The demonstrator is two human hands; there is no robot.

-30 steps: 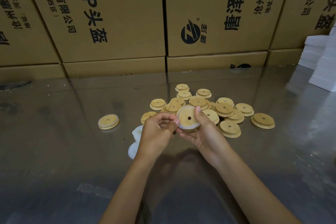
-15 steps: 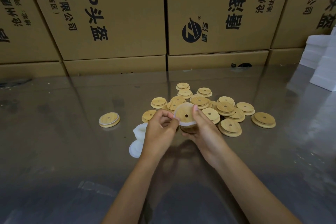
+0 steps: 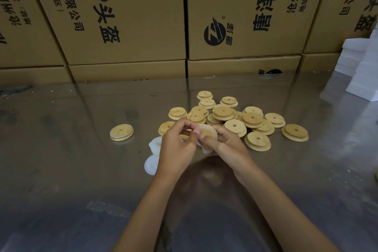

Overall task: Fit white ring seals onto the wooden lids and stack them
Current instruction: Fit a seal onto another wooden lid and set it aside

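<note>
Both hands are on the same lid [image 3: 207, 136], held just above the bench [image 3: 61, 170] right between them. The left hand [image 3: 178, 145] has its fingers curled over the lid's near-left edge, pinching the white seal [image 3: 206, 150] against the wood. The right hand [image 3: 229, 145] cups the lid from the right and underneath, thumb laid across its face. The lid is tipped up towards the person, so the rim where the seal hangs loose is the bottom one, nearest both wrists. My guess is the seal is only part way on and needs working round that low edge; either hand is equally close.

The pile of bare lids [image 3: 235, 116] sits just past the right hand's fingertips. Spare seals [image 3: 152, 155] lie on the bench tucked under the left hand. The one finished lid [image 3: 121, 132] sits well out to the left, so the left hand is the nearer one for stacking.
</note>
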